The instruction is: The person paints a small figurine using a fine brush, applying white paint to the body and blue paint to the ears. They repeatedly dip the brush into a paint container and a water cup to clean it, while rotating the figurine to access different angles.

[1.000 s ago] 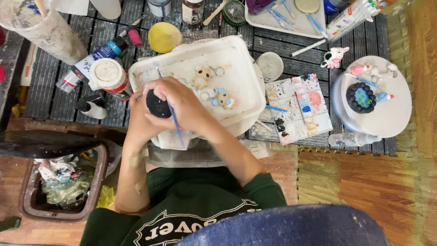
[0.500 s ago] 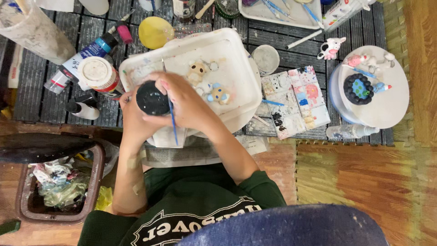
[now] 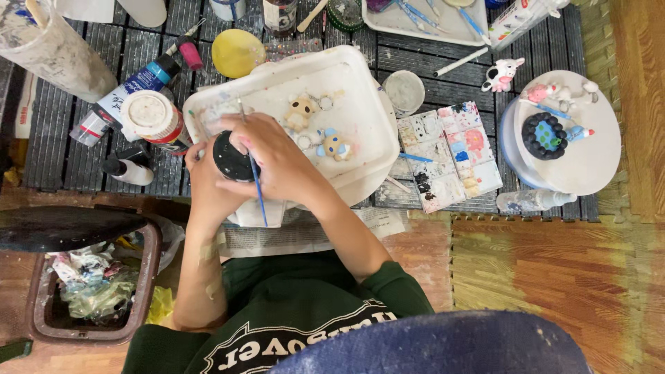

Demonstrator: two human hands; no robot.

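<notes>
Over a white plastic tray (image 3: 360, 90), the left hand (image 3: 201, 170) cups a round black jar (image 3: 232, 156) while the right hand (image 3: 277, 163), wrist bent inward, grips its top and a thin blue paintbrush (image 3: 258, 187).

A yellow disc (image 3: 237, 52) lies at upper centre, a paint palette (image 3: 449, 156) right of centre, a round white turntable (image 3: 578, 142) far right, a waste bin (image 3: 90, 284) lower left.
</notes>
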